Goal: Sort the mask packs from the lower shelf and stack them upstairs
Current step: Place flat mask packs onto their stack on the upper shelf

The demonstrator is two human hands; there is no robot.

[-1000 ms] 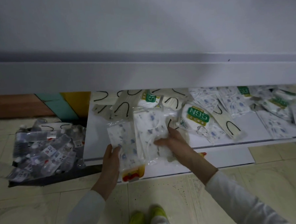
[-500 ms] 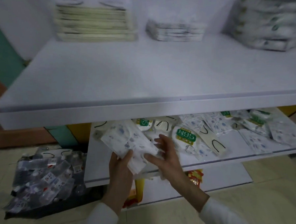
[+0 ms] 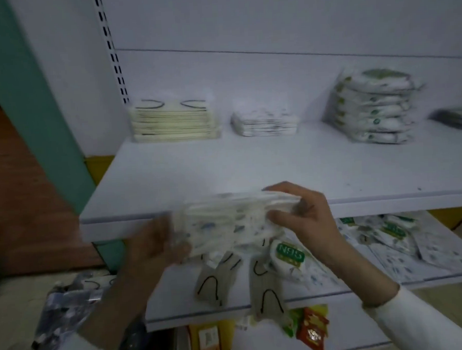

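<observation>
I hold a bundle of white blue-printed mask packs [image 3: 227, 223] in front of the upper shelf's front edge [image 3: 386, 206]. My left hand [image 3: 153, 245] grips its left end from below and my right hand [image 3: 304, 213] pinches its right end. On the upper shelf stand three stacks: cream packs with black loops [image 3: 173, 121], blue-printed packs [image 3: 264, 122] and green-labelled N95 packs [image 3: 373, 108]. Loose packs lie scattered on the lower shelf [image 3: 324, 295], among them an N95 pack [image 3: 289, 254] and cream packs [image 3: 214, 282].
A dark item [image 3: 457, 117] lies at the upper shelf's far right. A pack of water bottles [image 3: 63, 312] sits on the floor at the left. Snack packets [image 3: 310, 328] lie under the lower shelf. A teal post [image 3: 33, 105] stands left of the shelving.
Both hands lifted the printed packs from the lower shelf up to the upper shelf's edge. My view rose, so the upper shelf's stacks are in sight.
</observation>
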